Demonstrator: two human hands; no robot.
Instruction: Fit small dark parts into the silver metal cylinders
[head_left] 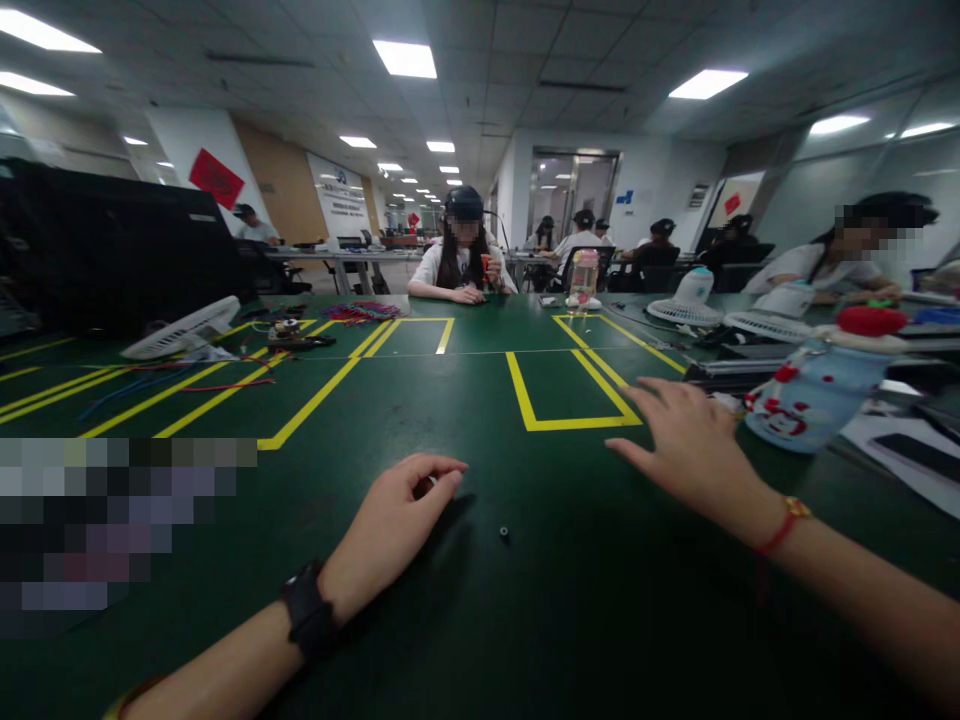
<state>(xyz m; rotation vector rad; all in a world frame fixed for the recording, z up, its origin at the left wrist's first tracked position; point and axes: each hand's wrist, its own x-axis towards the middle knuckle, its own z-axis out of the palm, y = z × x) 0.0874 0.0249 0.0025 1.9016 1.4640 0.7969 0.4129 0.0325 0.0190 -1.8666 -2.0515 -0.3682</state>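
A small dark round piece with a hole in its top stands on the green table, between my two hands. To its left is my left hand, with a black band on the wrist. Its thumb and forefinger come together in a pinch; whether anything is between the tips is hidden. My right hand is open, fingers spread, holding nothing. It reaches over the corner of a yellow tape outline, close to a light blue bottle with a snowman pattern and red top.
Wires and a white fan lie at the left, by a black monitor. A person sits across the table. Behind the bottle are more fans; a phone lies at the right.
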